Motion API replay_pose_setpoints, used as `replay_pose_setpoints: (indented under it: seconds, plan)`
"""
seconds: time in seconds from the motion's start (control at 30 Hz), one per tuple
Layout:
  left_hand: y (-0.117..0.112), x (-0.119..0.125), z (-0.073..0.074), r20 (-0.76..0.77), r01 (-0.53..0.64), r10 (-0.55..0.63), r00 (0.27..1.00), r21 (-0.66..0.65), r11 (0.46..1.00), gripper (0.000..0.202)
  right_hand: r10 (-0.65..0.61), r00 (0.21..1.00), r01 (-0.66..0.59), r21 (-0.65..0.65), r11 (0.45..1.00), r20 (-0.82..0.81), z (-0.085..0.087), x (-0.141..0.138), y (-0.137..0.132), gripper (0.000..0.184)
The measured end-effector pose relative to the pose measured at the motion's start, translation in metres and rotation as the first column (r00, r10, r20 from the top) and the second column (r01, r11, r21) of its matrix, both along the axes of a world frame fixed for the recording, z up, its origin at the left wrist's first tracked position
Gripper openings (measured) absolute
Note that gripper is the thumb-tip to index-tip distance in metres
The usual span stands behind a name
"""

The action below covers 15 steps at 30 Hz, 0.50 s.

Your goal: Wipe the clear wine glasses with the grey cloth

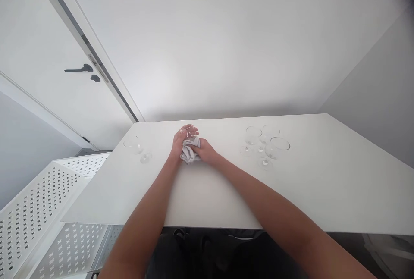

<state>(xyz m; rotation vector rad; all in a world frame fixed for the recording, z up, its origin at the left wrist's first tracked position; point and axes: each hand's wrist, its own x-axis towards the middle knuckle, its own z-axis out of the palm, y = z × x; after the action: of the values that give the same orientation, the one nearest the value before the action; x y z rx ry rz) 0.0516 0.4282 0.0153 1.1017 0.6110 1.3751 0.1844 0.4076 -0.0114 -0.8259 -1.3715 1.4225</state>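
My left hand is curled around the bowl of a clear wine glass, its rim facing up and away from me. A crumpled light grey cloth covers the lower part of that glass. From the right, my right hand grips the cloth, with the thumb pressed on top of it. The glass's stem and foot are hidden by the cloth and fingers. Both hands are together, just above the white table, near its far edge.
Three clear stemmed glasses stand close together on the right, the nearest glass in front. Another stemmed glass stands at the left. A white wall rises behind the table. White perforated panels and a door with a dark handle are at left.
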Motion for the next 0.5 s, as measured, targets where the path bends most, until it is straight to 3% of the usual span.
replay_pose_setpoints:
  seconds: [0.07, 0.1, 0.17, 0.23, 0.3, 0.43, 0.5]
  plan:
    - [0.0005, 0.0000, -0.0002, -0.034, -0.080, 0.081, 0.996, 0.039, 0.996, 0.043, -0.208, 0.972, 0.197, 0.109, 0.974, 0.111, 0.0004, -0.0026, -0.0009, 0.028]
    - [0.0009, -0.0003, -0.0002, -0.040, -0.096, 0.098, 0.994, 0.038, 0.995, 0.043, -0.228, 0.965, 0.215, 0.108, 0.971, 0.128, 0.0012, -0.0024, -0.0012, 0.028]
    - [0.0020, -0.0010, -0.0001, -0.027, -0.091, 0.091, 0.995, -0.001, 0.996, 0.043, -0.075, 0.995, 0.076, -0.005, 0.997, 0.058, 0.0032, -0.0002, -0.0017, 0.030]
    - [0.0029, -0.0016, 0.0001, 0.005, -0.060, 0.060, 0.998, -0.045, 0.997, 0.047, 0.141, 0.985, -0.153, -0.135, 0.979, -0.095, 0.0045, 0.0023, -0.0017, 0.035]
    - [0.0034, -0.0017, 0.0006, 0.021, -0.063, 0.064, 0.998, -0.069, 0.996, 0.050, 0.208, 0.963, -0.237, -0.174, 0.956, -0.169, 0.0044, 0.0025, -0.0011, 0.040]
    - [0.0035, -0.0011, 0.0010, 0.001, -0.201, 0.201, 0.980, -0.025, 0.979, 0.044, 0.004, 0.998, -0.005, -0.015, 1.000, -0.062, 0.0023, -0.0036, 0.0002, 0.034]
    - [0.0038, -0.0006, 0.0000, 0.041, -0.217, 0.220, 0.975, -0.060, 0.974, 0.045, 0.005, 0.994, -0.012, -0.066, 0.998, -0.106, 0.0022, -0.0047, -0.0001, 0.033]
